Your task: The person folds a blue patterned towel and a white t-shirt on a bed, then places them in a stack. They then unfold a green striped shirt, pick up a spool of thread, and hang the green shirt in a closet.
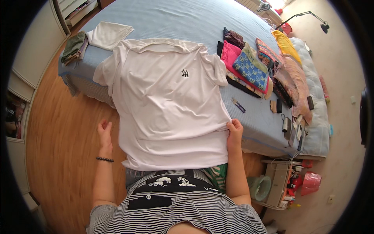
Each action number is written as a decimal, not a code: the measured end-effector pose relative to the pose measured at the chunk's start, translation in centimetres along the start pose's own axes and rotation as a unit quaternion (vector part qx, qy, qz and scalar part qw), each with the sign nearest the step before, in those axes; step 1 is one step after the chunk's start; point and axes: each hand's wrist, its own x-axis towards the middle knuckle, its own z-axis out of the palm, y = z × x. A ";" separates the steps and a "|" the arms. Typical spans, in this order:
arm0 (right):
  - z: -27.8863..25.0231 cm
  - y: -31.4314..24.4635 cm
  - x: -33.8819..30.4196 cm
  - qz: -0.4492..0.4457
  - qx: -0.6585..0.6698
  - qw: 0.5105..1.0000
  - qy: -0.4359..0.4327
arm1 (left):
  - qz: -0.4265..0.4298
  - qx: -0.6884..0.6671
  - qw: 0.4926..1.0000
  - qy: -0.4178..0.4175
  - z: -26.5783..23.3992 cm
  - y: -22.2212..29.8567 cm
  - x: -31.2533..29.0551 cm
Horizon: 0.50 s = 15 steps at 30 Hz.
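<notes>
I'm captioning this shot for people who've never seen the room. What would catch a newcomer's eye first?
The big white polo shirt spread over the near edge of the blue bed, in the middle of the picture. The right hand grips its lower right side; the left hand is open, just off its left side. Next, the row of bright folded clothes on the bed to the right.

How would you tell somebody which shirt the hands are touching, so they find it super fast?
Start at the big blue bed and look at its near edge. The white polo shirt lies spread flat there, hanging over the edge, its right side held by the right hand. Unlike the folded colourful clothes beside it, it is plain white with one tiny dark chest emblem.
</notes>
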 end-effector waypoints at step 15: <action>0.6 0.9 0.4 -0.013 -0.087 0.996 0.016 | 0.504 0.354 0.787 0.035 24.8 15.2 14.0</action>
